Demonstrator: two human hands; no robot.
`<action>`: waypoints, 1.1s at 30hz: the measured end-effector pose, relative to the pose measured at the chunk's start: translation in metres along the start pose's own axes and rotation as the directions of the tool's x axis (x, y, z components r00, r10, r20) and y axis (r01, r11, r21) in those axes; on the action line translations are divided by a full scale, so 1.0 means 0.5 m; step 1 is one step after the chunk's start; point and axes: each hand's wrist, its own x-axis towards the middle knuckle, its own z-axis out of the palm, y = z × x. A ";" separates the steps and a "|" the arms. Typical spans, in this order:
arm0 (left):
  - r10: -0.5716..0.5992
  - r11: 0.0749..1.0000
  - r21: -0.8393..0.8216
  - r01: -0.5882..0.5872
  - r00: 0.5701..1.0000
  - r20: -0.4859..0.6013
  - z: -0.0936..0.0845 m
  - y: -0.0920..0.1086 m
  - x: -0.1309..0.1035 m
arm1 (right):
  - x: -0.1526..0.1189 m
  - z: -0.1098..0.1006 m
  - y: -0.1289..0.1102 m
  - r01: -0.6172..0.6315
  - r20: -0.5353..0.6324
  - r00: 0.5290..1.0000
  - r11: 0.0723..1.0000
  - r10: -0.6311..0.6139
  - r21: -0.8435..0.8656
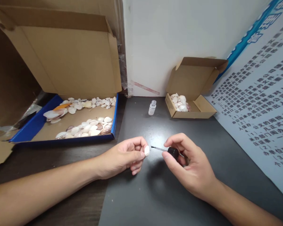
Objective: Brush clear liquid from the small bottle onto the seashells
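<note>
Between the thumb and fingers of my left hand (129, 153) is a small white seashell (147, 150), held above the dark grey tabletop. My right hand (191, 163) grips the black cap of a bottle brush (173, 153). Its thin stem points left, and the dark brush tip is close to the shell with a small gap between them. Farther back, a small clear glass bottle (152, 108) with a white label stands upright without its cap. What is inside the bottle is hard to make out.
At the left, an open blue-edged cardboard box (70, 122) holds many shells in two groups. A smaller open cardboard box (193, 114) at the back right contains more white shells. A white wall panel (174, 37) and a printed poster (261, 110) border the table.
</note>
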 end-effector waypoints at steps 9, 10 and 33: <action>0.006 0.999 0.051 -0.007 1.000 0.021 -0.001 0.000 -0.002 | 0.000 -0.004 -0.001 0.032 -0.033 0.999 0.999 -0.032 0.002; 0.006 0.998 0.054 -0.007 1.000 0.024 -0.001 0.000 -0.002 | 0.001 -0.003 -0.001 0.032 -0.046 0.998 0.999 -0.032 0.000; 0.005 1.000 0.030 -0.006 0.999 0.037 -0.005 -0.004 -0.002 | 0.000 0.002 0.001 0.037 -0.014 0.999 0.999 -0.037 0.003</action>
